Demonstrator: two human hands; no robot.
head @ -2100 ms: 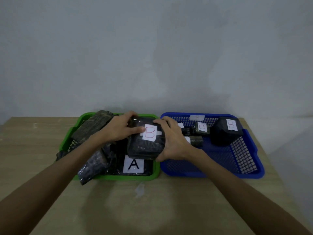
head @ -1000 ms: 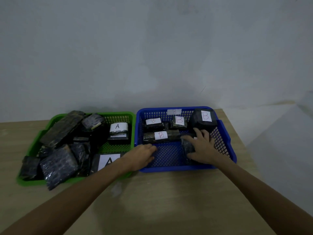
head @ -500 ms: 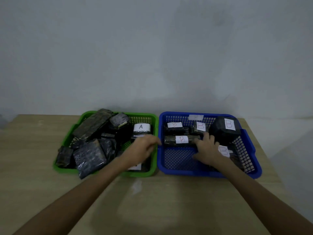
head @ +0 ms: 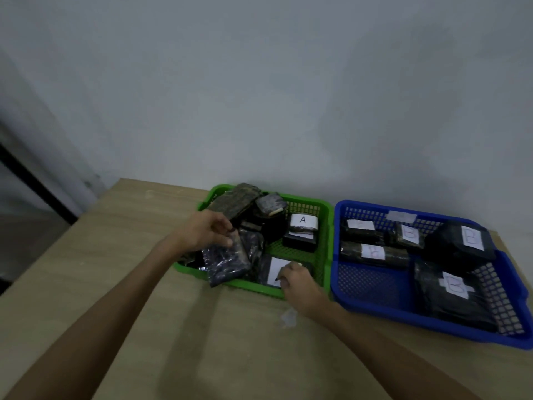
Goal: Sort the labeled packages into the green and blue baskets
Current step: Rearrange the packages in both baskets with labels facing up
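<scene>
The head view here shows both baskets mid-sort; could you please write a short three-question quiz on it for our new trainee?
1. True or false: both hands are over the green basket.
2. Which letter shows on the labels in the blue basket? a) A b) B c) C
3. Fill in: the left hand rests on a dark wrapped package that overhangs the basket's ____ rim.

Key
1. True: the right hand is at the flat labelled package by the near rim.
2. b
3. near
</scene>
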